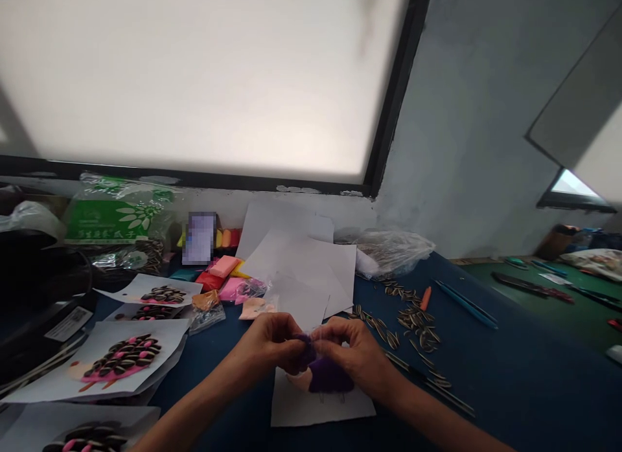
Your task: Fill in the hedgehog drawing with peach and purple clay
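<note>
My left hand point(276, 343) is closed on a small lump of purple modelling clay point(307, 353). The fingers of my right hand point(354, 352) pinch at the right side of the same lump, where something see-through shows faintly, perhaps a clear wrapper. Both hands hover over a white sheet of paper point(311, 411). On that sheet lies a flat purple clay shape point(331, 376) with a pale peach part at its left and two short lines drawn beneath. My right hand covers some of the shape.
Finished seed-and-clay pictures point(124, 361) are stacked at left. Behind are coloured clay packs point(224, 267), blank paper sheets point(296, 261) and a green seed bag point(119, 212). Loose sunflower seeds point(420, 326), an orange clay stick point(426, 298), thin sticks point(447, 392) and blue tweezers point(466, 303) lie at right.
</note>
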Action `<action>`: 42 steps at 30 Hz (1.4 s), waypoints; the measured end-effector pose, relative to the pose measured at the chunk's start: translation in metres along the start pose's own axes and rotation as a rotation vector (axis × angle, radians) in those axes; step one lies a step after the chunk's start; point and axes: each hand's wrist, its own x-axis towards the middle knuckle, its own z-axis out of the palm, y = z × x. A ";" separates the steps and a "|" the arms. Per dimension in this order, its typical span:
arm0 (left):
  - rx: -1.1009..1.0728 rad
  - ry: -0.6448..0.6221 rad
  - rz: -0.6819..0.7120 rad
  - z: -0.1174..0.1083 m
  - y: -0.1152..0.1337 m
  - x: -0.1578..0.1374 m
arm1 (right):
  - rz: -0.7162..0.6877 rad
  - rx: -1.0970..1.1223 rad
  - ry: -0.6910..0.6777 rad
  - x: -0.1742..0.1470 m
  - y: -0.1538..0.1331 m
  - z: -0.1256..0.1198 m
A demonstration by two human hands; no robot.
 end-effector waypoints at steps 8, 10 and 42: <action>0.044 -0.043 0.028 0.004 0.002 0.001 | -0.042 -0.041 0.048 -0.003 -0.003 0.005; 0.050 -0.053 0.026 0.005 0.004 0.000 | -0.053 -0.063 0.071 -0.002 -0.003 0.006; 0.003 0.077 0.008 0.002 0.000 0.003 | -0.061 0.104 0.012 0.001 -0.007 0.003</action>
